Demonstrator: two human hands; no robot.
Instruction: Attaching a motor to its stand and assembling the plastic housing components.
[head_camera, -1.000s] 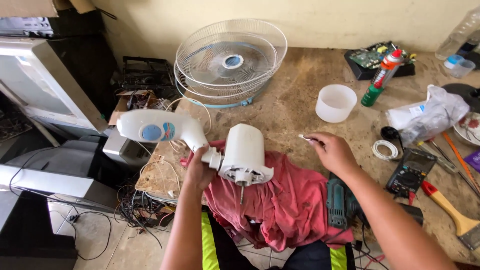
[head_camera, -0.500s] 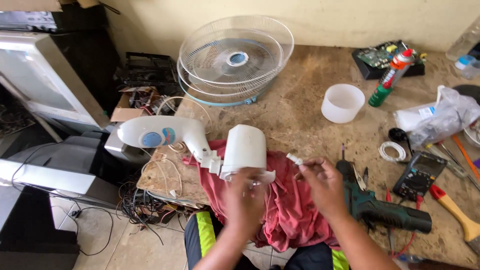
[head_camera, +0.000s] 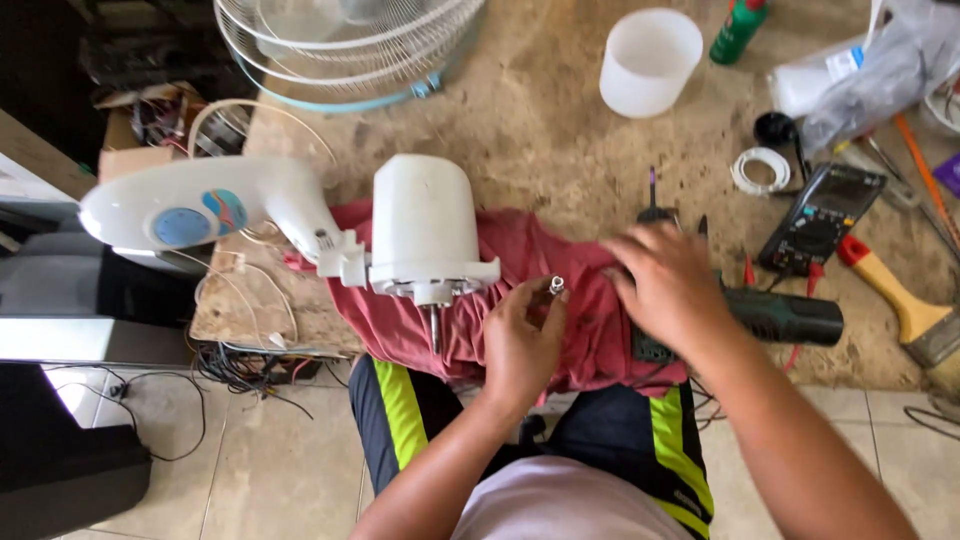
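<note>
While my left hand (head_camera: 522, 335) is pinching a small metal nut (head_camera: 556, 286) between thumb and fingertips, just beside the white fan motor (head_camera: 425, 228) lying on the red cloth (head_camera: 560, 270), my right hand (head_camera: 668, 282) is spreading loosely open over the dark green drill (head_camera: 785, 315), touching it (whether it is gripping yet, I cannot tell). I am judging that a firm pinch matters, since the nut could vanish into the cloth folds. Crowding the counter (head_camera: 540, 130) nearby are a multimeter (head_camera: 822, 213), a paintbrush (head_camera: 900, 305) and a white cup (head_camera: 650, 60).
</note>
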